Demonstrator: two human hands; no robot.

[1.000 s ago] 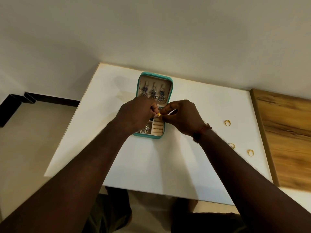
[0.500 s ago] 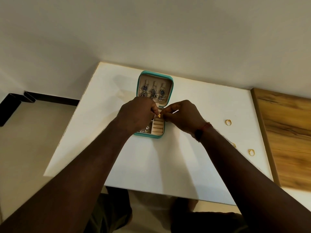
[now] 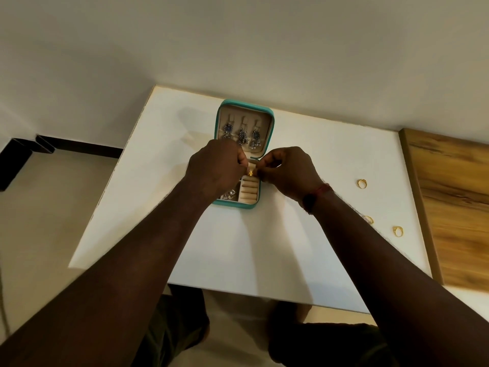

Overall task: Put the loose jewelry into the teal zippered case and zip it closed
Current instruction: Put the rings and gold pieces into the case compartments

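**Surroundings.** A white table [image 3: 238, 247] fills mid-frame, with its far edge against a plain wall. A wooden surface [image 3: 455, 207] abuts its right edge. A dark skirting strip [image 3: 79, 148] runs along the floor at left. Three loose gold rings lie on the right of the tabletop, well apart from the case: an upper ring [image 3: 361, 183], a lower ring [image 3: 368, 219] just beside the right forearm, and a far-right ring [image 3: 397, 231] near the wood.

**Case.** The teal case [image 3: 272, 128] lies open at centre, its lid toward the top of the frame. Three dangling earrings [image 3: 242, 135] hang in the lid. The base holds cream ring rolls [image 3: 248, 192] on its right side and a silver piece [image 3: 229, 194] in its left compartment. Both hands cover the hinge and the upper base, so nothing there can be seen.

**Grip.** The left hand [image 3: 217, 168] and right hand [image 3: 288, 170] meet over the base with fingers curled. Together they pinch a small gold piece [image 3: 250, 171] just above the ring rolls. Whether it touches the rolls cannot be told. A red band [image 3: 317, 194] circles the right wrist.

**Edges and room.** The case sits near the table's far edge. Bare tabletop lies left of the case and below it, down to the near edge.
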